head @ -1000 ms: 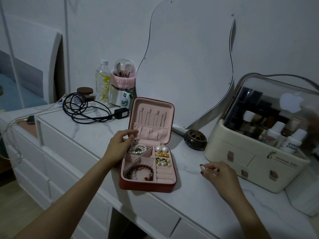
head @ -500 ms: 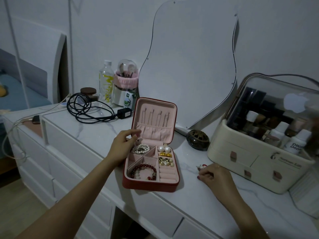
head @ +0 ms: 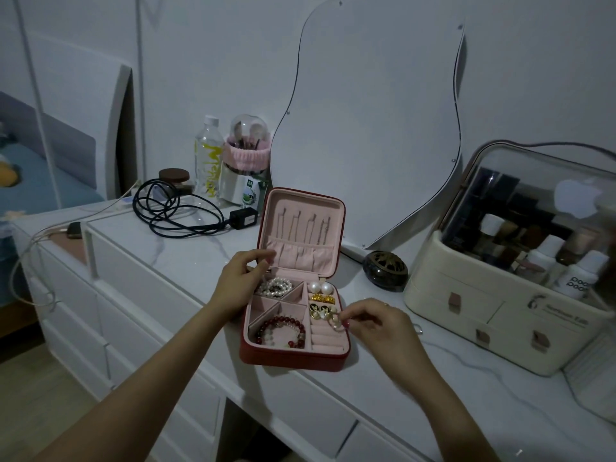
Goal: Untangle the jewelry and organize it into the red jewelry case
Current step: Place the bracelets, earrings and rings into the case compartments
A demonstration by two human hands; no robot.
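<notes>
Red jewelry case (head: 293, 360) sits open mid-counter, mostly filled: bracelets at 9 o'clock, earrings at 1. Left hand (head: 238, 281) steadies it; right hand (head: 376, 323) grip pinches a ring (head: 334, 323) over empty ring rolls.

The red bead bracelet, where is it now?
The red bead bracelet lies in the front-left compartment of the red jewelry case, in front of the pearl bracelet.
</notes>
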